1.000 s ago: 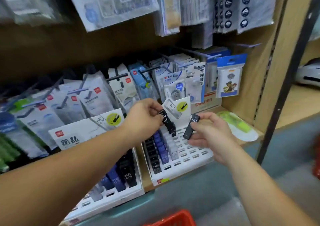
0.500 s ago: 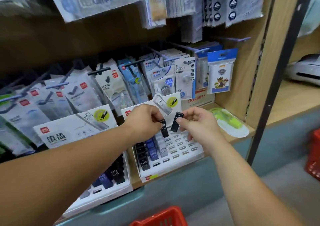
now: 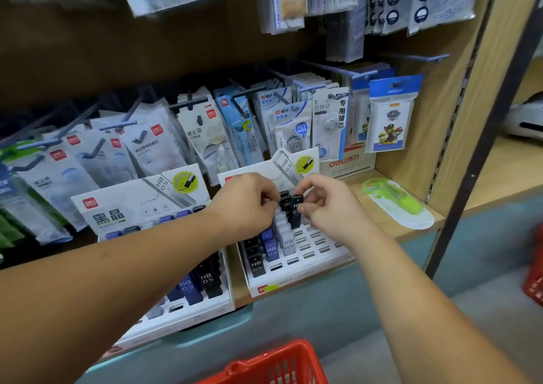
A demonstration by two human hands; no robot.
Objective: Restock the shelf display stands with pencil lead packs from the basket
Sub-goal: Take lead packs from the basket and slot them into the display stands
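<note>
Two white display stands sit on the wooden shelf. The right stand (image 3: 320, 254) has rows of black, blue and grey lead packs on its left side and open slots on its right. My left hand (image 3: 249, 204) grips black lead packs (image 3: 284, 206) over the stand's back rows. My right hand (image 3: 329, 204) pinches another black lead pack (image 3: 295, 211) marked HB, held upright right beside the left hand's packs. The left stand (image 3: 152, 325) holds black and blue packs, partly hidden by my left forearm. The red basket (image 3: 273, 366) shows at the bottom edge.
Packs of correction tape hang on hooks (image 3: 205, 131) behind the stands. A green correction tape pack (image 3: 399, 204) lies on the shelf to the right. A dark upright post (image 3: 482, 163) borders the shelf. Another red basket (image 3: 534, 280) sits at the far right.
Both hands moved closer together and down toward the right stand's back rows. The right hand's pack now stands beside the left hand's packs. The camera view shifted slightly.
</note>
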